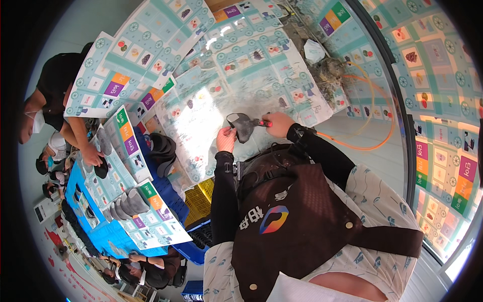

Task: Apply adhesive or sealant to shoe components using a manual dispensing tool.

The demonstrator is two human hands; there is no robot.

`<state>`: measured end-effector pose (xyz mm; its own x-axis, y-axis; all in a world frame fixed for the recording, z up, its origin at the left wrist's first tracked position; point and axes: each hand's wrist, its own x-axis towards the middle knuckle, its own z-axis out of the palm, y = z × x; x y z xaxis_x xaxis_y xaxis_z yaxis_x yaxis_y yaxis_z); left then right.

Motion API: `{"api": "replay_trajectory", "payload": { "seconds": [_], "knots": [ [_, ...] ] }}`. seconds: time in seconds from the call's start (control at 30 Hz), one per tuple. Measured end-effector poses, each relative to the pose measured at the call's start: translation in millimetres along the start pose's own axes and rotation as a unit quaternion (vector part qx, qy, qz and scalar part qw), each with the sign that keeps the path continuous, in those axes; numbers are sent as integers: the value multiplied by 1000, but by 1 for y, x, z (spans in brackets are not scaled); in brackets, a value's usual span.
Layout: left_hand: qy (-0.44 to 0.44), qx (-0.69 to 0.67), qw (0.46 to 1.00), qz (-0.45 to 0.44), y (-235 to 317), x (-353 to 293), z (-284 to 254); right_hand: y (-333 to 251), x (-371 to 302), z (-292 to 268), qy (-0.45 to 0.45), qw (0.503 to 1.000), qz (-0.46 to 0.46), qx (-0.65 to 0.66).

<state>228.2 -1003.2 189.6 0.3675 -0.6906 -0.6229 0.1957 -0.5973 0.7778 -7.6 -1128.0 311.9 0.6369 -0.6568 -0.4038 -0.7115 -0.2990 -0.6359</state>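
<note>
My left hand (226, 140) pinches the left edge of a dark grey, curved flat piece (244, 130), rounded and shaped somewhat like part of an insole. The piece is held over the work table (201, 121), which is covered in printed sheets with dark smudges. My right hand (279, 125) is closed around a small black-and-red hand tool (264, 123). Its tip points at the right side of the grey piece; whether they touch I cannot tell. Left of my left hand, a stack of black moulded pieces (163, 148) stands by the table's edge.
An orange hose (370, 148) curves right of my right arm. Crumpled white material (314, 51) lies at the far right. Yellow crate (198, 201) and blue bin (188, 253) stand at lower left. A co-worker's hand (92, 155) holds a black piece near grey pieces (128, 204).
</note>
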Motion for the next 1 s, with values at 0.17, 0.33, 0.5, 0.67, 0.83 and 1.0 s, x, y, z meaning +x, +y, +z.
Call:
{"api": "replay_trajectory", "payload": {
  "seconds": [0.17,0.33,0.5,0.67,0.83,1.0],
  "knots": [
    [6,25,1000,12,7,-3,3,-10,2,-11,14,1000,6,6],
    [23,49,998,12,8,-2,4,-1,-4,1,16,999,-1,-33],
    [28,55,998,16,5,2,9,4,-9,12,-67,997,25,-4],
    [110,132,983,59,-39,21,-18,-26,-9,7,-80,989,25,120],
    [109,80,990,44,-58,37,-27,-22,6,9,-63,990,30,123],
    [100,3,995,2,-61,41,-35,-33,25,26,-48,996,9,77]
  ]
}}
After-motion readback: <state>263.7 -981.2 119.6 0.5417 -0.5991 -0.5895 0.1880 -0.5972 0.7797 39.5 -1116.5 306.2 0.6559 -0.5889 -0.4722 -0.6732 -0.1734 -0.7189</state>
